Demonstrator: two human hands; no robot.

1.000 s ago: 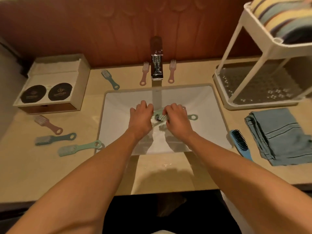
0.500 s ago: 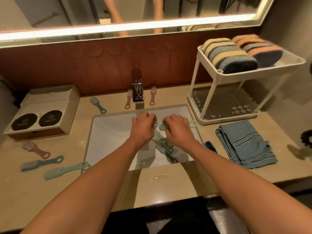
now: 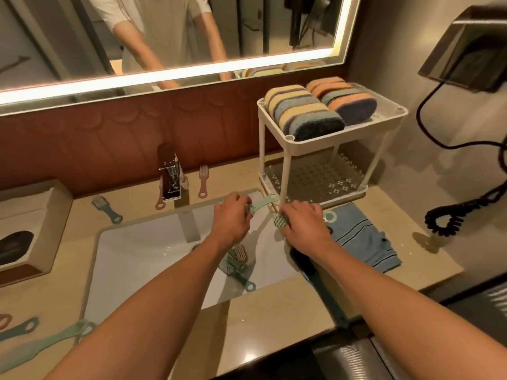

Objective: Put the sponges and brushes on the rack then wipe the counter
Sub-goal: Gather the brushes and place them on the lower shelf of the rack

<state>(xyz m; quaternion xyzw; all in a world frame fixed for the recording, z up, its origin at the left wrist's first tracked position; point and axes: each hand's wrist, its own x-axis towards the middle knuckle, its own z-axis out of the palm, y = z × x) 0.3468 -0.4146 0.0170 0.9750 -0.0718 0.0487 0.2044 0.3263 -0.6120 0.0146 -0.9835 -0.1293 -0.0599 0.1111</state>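
Observation:
My left hand (image 3: pixel 230 219) grips a pale green brush (image 3: pixel 260 204) by its bristle end, handle pointing toward the rack. My right hand (image 3: pixel 304 226) grips a second green brush (image 3: pixel 281 221), whose ring end (image 3: pixel 330 216) sticks out over the towel. Both hands hover at the sink's right rim, just in front of the white two-tier rack (image 3: pixel 285 176). Several striped sponges (image 3: pixel 304 112) lie on its top shelf; the perforated lower tray (image 3: pixel 315 178) holds nothing. More small brushes (image 3: pixel 236 260) lie in the sink basin (image 3: pixel 142 256).
Brushes lie on the counter: two pink ones (image 3: pixel 203 181) by the tap (image 3: pixel 170 176), a teal one (image 3: pixel 107 208) at left, several at the lower left (image 3: pixel 41 341), a dark blue one (image 3: pixel 315 278) under my right forearm. Folded blue towel (image 3: pixel 365 237) right; box (image 3: pixel 30 229) left.
Both hands have lifted out of the sink with a green brush each and moved right and back toward the rack. The view has tilted up to show the mirror.

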